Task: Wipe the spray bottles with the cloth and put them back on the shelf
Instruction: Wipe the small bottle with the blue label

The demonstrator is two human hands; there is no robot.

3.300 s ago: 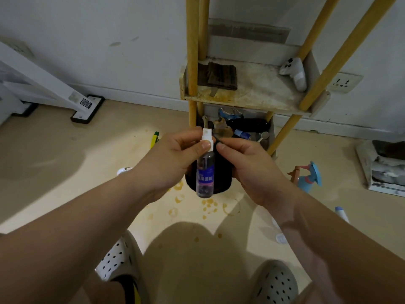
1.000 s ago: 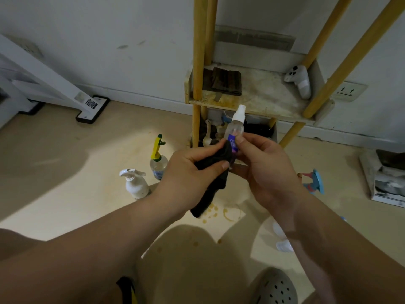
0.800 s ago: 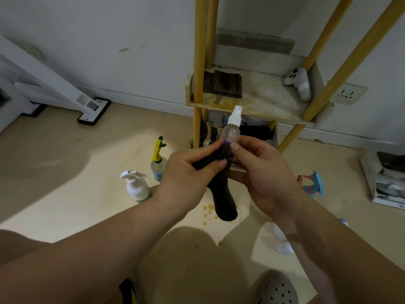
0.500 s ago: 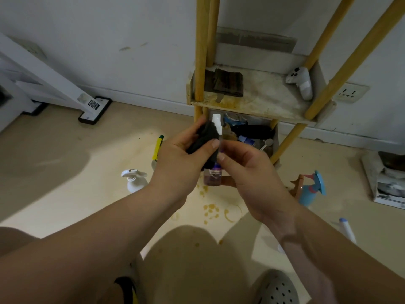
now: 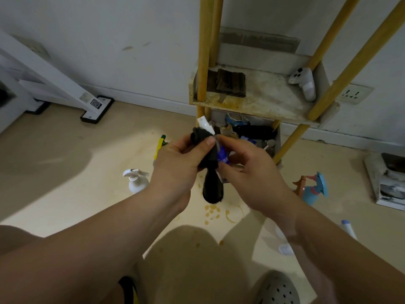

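A small clear spray bottle (image 5: 223, 155) with a blue label and a white cap sits between my two hands, in front of the shelf. My left hand (image 5: 178, 164) presses a black cloth (image 5: 212, 183) around the bottle's upper part; the cloth's loose end hangs down below. My right hand (image 5: 248, 172) grips the bottle's lower body. The white cap pokes out above the cloth, tilted to the left. The shelf (image 5: 260, 102) with yellow posts stands just behind, its stained middle board at wrist height.
On the floor stand a white spray bottle (image 5: 135, 179), a yellow-green-topped bottle (image 5: 159, 145) and a blue spray bottle (image 5: 313, 189); a blue-capped white bottle (image 5: 348, 229) lies at right. A white game controller (image 5: 304, 83) and dark folded cloth (image 5: 228, 83) rest on the shelf. The lowest shelf is cluttered.
The bottle has been turned and tilted between my hands while the cloth rubbed along it. The cloth now wraps the upper part with its end hanging down, and the cap leans left.
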